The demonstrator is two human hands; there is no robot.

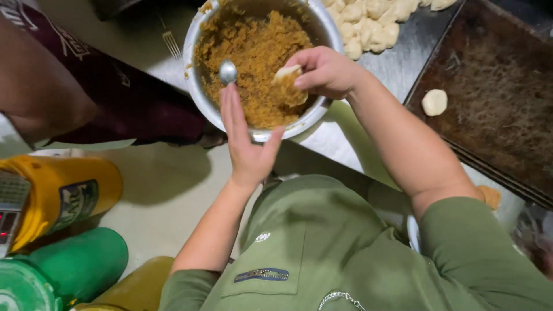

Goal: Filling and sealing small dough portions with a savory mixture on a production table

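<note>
A metal bowl [199,86] full of brown crumbly filling [259,52] sits at the edge of a steel table. My right hand [325,72] reaches into it and pinches a small flattened piece of pale dough [286,74] just above the filling. My left hand [247,144] is open, its fingers straight and together, lying against the bowl's near side. Its fingertips end just below a metal spoon [228,72] that rests in the filling. Whether the fingers touch the spoon I cannot tell.
A dark baking tray [495,115] at the right carries one dough ball [434,102]. A heap of dough pieces [368,23] lies behind the bowl. Another person in maroon clothes [132,98] stands at the left. Yellow [63,193] and green [80,262] containers sit lower left.
</note>
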